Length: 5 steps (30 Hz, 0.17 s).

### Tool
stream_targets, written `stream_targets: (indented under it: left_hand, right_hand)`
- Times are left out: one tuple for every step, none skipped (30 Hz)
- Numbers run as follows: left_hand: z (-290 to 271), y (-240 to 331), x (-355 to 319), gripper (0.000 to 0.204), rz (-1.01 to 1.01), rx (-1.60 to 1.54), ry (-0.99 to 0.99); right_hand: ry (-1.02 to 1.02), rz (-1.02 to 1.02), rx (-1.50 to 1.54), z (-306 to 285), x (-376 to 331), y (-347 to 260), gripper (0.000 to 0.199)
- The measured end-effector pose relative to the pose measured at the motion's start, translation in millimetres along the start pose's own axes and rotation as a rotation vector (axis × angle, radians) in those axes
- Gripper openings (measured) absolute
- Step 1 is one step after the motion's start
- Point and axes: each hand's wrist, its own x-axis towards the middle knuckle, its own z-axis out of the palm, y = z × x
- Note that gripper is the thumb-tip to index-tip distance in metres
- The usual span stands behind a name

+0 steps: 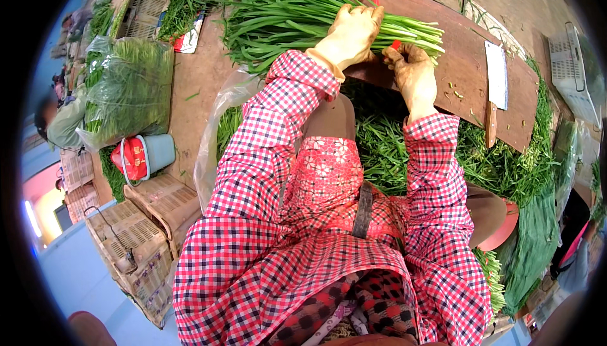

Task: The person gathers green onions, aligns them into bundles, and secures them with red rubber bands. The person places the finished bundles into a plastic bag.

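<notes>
A thick bunch of green garlic chives (284,20) lies across a brown board (455,49), its pale cut ends to the right. My left hand (354,33) is closed over the stems near those ends and presses them to the board. On the near side of the bunch, my right hand (414,77) pinches a red tie (396,45) between thumb and fingers. Another bit of red shows beyond the stems, past my left hand; the part under the bunch is hidden. To the right, a cleaver (497,75) with a wooden handle rests on the board.
Loose green trimmings (386,150) are heaped below the board and around its right side. At left stand a plastic-wrapped bundle of greens (129,86), a blue-grey bucket (160,150) and plastic crates (136,245). A white crate (572,71) is at far right. Another person (63,121) sits at far left.
</notes>
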Motion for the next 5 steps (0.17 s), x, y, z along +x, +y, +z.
stream_targets:
  left_hand:
    - [-7.5,1.0,8.1,0.100,0.001,-0.060,-0.077]
    - [-12.6,-0.6,9.2,0.099,-0.015,-0.111,-0.161]
    - [-10.8,-1.5,8.6,0.097,-0.029,-0.102,-0.200]
    - [-11.9,-1.8,9.3,0.095,-0.041,-0.090,-0.239]
    - [-12.5,-1.6,10.9,0.093,-0.053,-0.079,-0.278]
  right_hand:
    - [0.035,-0.094,-0.054,-0.4,-8.3,-3.1,0.017]
    - [0.050,-0.193,-0.100,2.7,-20.0,-7.3,0.016]
    - [-0.021,-0.240,-0.263,2.2,-27.4,-5.7,0.014]
    - [-0.090,-0.289,-0.424,2.0,-35.2,-3.3,0.013]
    - [-0.158,-0.338,-0.584,1.7,-42.2,2.1,0.014]
